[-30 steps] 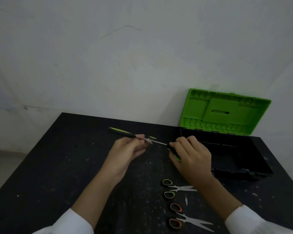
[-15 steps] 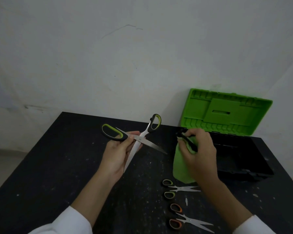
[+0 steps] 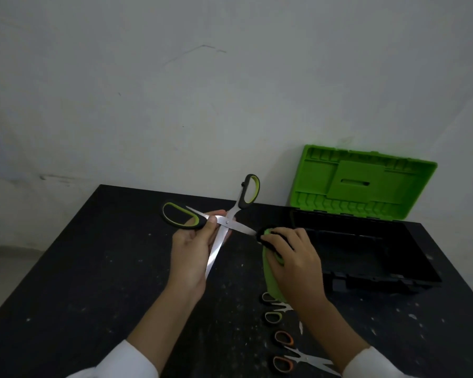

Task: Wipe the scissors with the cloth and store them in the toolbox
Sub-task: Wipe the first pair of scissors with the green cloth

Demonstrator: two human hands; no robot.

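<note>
Fingers (image 3: pixel 212 221) of the left hand (image 3: pixel 191 255) pinch the large scissors (image 3: pixel 216 252) at the pivot, thumb on top, so that we hold them above the table (image 3: pixel 93 268) spread into an X. One blade runs from the pivot toward the right and ends against the green cloth (image 3: pixel 272 282). The other blade slants down and toward us, bare along its length. The two handle loops lie on the opposite side of the pivot, one out to the left and one toward the far edge.

The right hand (image 3: pixel 298 266) has its fingers curled round the cloth, bunching it over the tip of the right-pointing blade, with the rest hanging below the palm. We judge that the coming stroke turns on this axis. The blade lies left of the right-hand fingers and its length points back at the pivot, so the cloth must travel leftward along the steel.

The right hand is the nearer to the open toolbox (image 3: pixel 372 279), which stands just right of it, green lid (image 3: pixel 366 184) raised toward the wall. The small green-looped scissors (image 3: pixel 273 316) and small orange-looped scissors (image 3: pixel 284 362) lie on the table near us, by the right wrist.
</note>
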